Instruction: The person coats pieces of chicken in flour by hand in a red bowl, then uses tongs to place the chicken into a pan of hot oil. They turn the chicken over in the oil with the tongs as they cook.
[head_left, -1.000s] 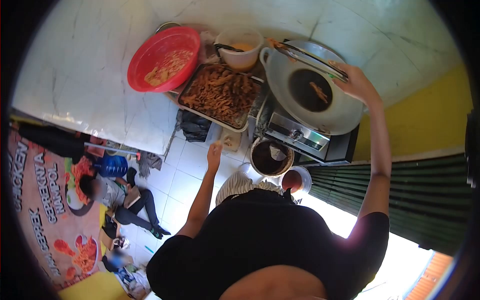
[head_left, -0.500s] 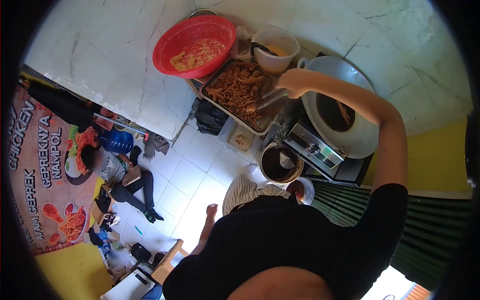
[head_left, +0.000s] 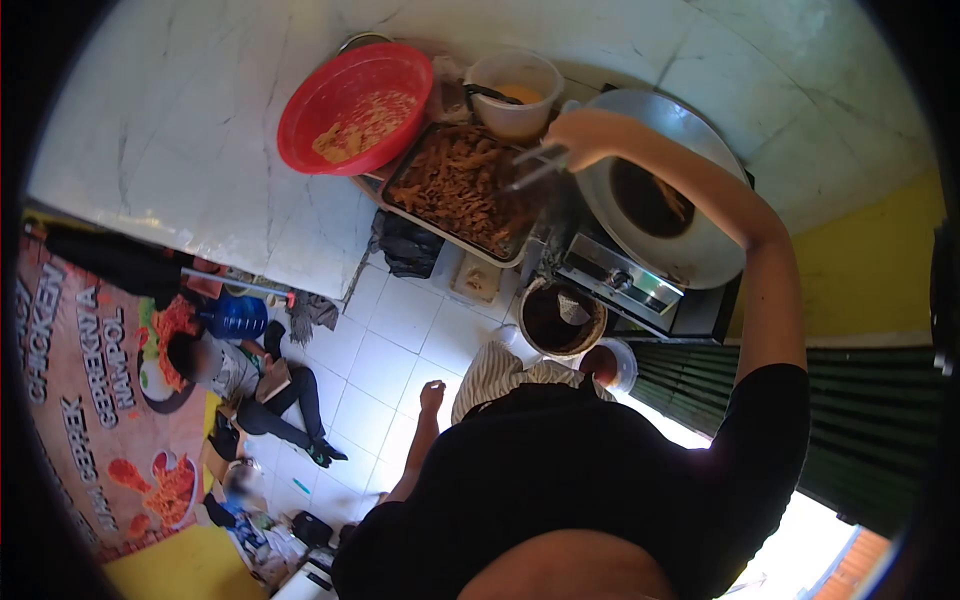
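The right hand (head_left: 590, 140), right of upper centre in the frame, has its grip wrapped around metal tongs (head_left: 541, 176). Their two blurred arms show apart above the right end of the tray (head_left: 440, 236); I cannot tell whether the tips pinch anything. Fried pieces (head_left: 452, 182) lie heaped in that tray, and at least one more sits in the dark oil (head_left: 640, 205) of the wok (head_left: 602, 212), upper right. The left hand (head_left: 432, 396) hangs low, near the centre, fingers curled; too small to tell whether it holds anything.

To work well here, tips are best kept low over the heap, squeezed only lightly so the crust does not break, and inside the rim. The bent forearm, crossing over the wok, would be safer higher, as the oil is probably hot.
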